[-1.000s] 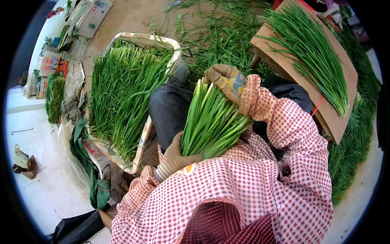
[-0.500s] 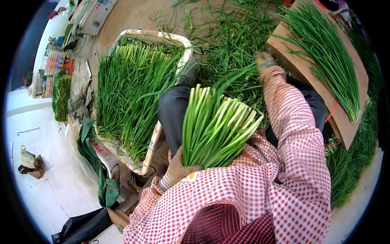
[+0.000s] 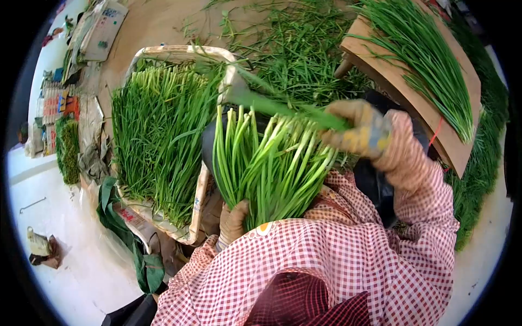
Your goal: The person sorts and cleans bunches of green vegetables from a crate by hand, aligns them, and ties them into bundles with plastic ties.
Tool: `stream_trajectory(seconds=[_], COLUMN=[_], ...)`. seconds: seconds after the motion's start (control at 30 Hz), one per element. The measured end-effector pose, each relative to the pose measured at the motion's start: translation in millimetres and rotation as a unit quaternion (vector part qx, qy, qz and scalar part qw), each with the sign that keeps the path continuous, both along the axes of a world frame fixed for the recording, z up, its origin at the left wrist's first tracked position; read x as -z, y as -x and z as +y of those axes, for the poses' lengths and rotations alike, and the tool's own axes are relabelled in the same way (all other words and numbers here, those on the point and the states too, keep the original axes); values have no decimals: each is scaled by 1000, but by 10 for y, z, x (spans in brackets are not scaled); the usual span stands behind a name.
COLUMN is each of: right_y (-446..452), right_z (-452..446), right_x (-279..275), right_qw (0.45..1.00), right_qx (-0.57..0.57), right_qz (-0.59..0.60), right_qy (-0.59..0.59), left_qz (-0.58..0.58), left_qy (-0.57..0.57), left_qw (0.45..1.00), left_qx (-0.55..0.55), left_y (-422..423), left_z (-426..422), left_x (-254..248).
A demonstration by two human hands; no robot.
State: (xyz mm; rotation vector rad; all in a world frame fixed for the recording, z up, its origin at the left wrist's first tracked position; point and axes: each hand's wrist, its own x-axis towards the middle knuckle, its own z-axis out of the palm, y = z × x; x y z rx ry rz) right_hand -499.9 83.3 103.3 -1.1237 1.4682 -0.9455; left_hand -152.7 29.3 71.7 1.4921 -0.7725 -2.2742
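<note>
A thick bunch of garlic chives (image 3: 266, 168) rests against my lap, pale cut stems fanned upward and leaves toward my body. My left hand (image 3: 232, 221), in a knit glove, is closed round the lower left side of this bunch; part of its fingers is hidden by the leaves. Just above the bunch's right side is my right hand (image 3: 359, 127), gloved and slightly blurred. Its fingers are closed on a few loose chive leaves (image 3: 321, 117), which stream out leftward in a motion blur over the stem ends.
To the left stands a white crate (image 3: 179, 50) packed with chives (image 3: 157, 136). At the right, a brown board (image 3: 457, 152) carries another chive bunch (image 3: 424, 65). Loose leaves (image 3: 304, 60) litter the floor ahead. Green straps (image 3: 117, 217) lie beside the crate.
My right hand has come back from the far litter of leaves toward the bunch, trailing leaves leftward. The bunch has shifted slightly left and its stems are more spread.
</note>
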Motion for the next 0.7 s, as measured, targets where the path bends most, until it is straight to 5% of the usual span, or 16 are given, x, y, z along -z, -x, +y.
stream_trajectory(seconds=[0.17, 0.23, 0.27, 0.33, 0.63, 0.67, 0.7], right_y=[-383, -384, -409, -453, -539, -579, -642], right_z=[-33, -124, -131, -129, -221, -189, -163], right_x=[-219, -329, -337, -307, 215, 619, 1342], right_qw=[993, 945, 944, 887, 920, 922, 972], right_qx=[32, -93, -95, -91, -136, -134, -59], right_qz=[117, 304, 305, 451, 367, 363, 217], right_qy=[3, -80, -76, 49, -17, -20, 64], left_qz=[58, 56, 52, 60, 10, 7, 6], left_qy=[29, 43, 53, 65, 104, 93, 95], left_qw=[998, 998, 997, 996, 995, 996, 995], left_qx=[6, -2, -8, -10, 0, 5, 3], left_y=[145, 163, 168, 206, 264, 273, 300], left_z=[14, 67, 90, 109, 177, 164, 157], left_x=[-103, -94, -98, -121, -80, -73, -64])
